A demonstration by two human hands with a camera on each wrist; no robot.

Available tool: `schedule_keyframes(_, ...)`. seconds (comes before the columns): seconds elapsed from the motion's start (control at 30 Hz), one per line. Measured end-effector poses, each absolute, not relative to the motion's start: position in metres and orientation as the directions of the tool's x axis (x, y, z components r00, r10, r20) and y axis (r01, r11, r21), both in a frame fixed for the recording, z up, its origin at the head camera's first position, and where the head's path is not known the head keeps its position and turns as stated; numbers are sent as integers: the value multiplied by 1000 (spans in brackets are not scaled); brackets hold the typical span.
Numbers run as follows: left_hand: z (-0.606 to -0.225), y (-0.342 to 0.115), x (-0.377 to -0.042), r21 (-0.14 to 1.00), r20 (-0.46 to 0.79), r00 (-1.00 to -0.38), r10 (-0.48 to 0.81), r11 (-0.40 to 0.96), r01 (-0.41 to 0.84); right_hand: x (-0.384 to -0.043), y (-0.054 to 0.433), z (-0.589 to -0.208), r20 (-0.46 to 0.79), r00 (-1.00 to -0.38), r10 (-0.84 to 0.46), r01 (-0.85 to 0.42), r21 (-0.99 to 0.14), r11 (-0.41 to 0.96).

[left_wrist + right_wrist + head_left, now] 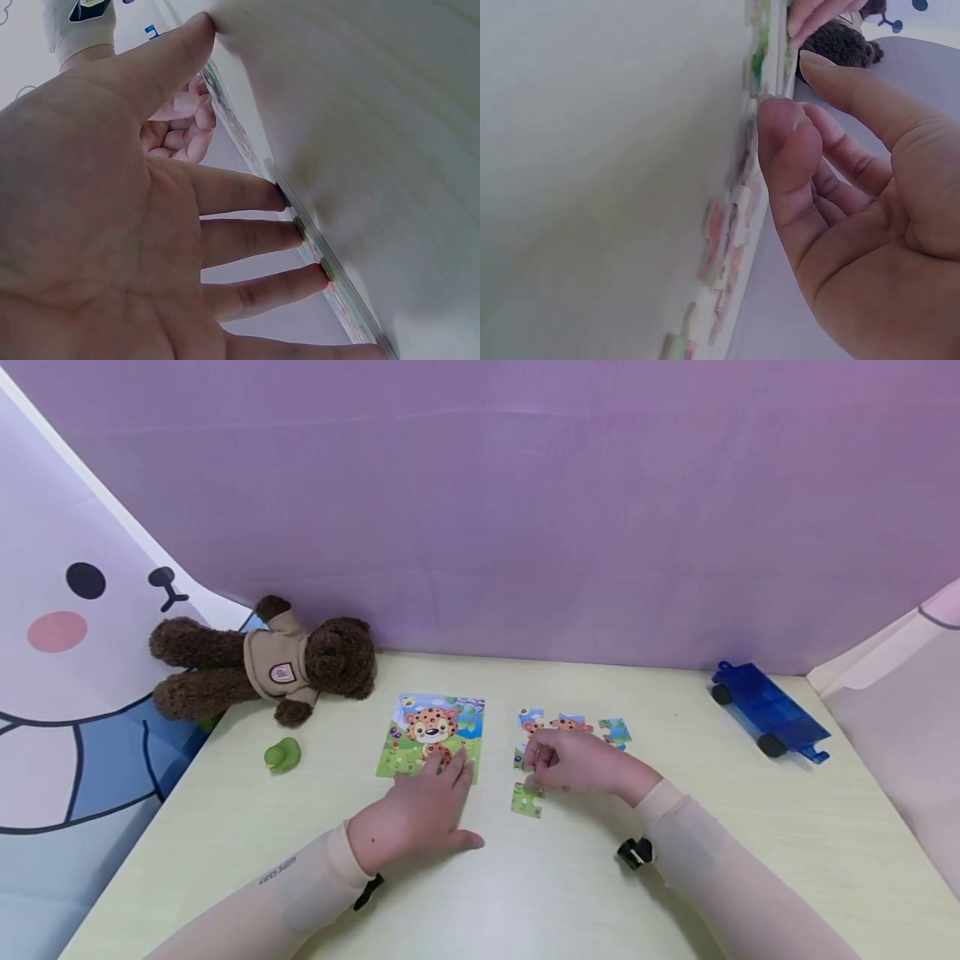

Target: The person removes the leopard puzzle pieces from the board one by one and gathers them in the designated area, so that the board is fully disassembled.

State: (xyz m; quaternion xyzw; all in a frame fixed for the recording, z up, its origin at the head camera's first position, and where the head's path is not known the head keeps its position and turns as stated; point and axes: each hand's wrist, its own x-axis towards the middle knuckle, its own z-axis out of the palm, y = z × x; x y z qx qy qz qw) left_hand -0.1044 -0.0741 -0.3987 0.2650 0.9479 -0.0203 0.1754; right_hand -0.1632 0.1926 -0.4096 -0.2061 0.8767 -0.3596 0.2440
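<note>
A picture card of a spotted leopard cub lies on the table, left of the middle. My left hand rests on its lower part, fingers straight and spread; the left wrist view shows their tips along the card's edge. To the right are several jigsaw pieces, partly covered by my right hand. Its fingers bend loosely by a green corner piece at the near left. In the right wrist view, the thumb stands apart from the bent fingers, and no piece shows between them.
A brown teddy bear lies on its back at the far left. Closer in is a small green toy. A blue toy trailer stands at the far right. Behind the table hangs a purple cloth.
</note>
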Motion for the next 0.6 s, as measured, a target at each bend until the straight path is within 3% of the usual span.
schedule_keyframes(0.6, -400, -73, -106, 57, -345, -803, 486, 865, 498, -190, 152, -379, -161, -837, -522, -237, -754, 612)
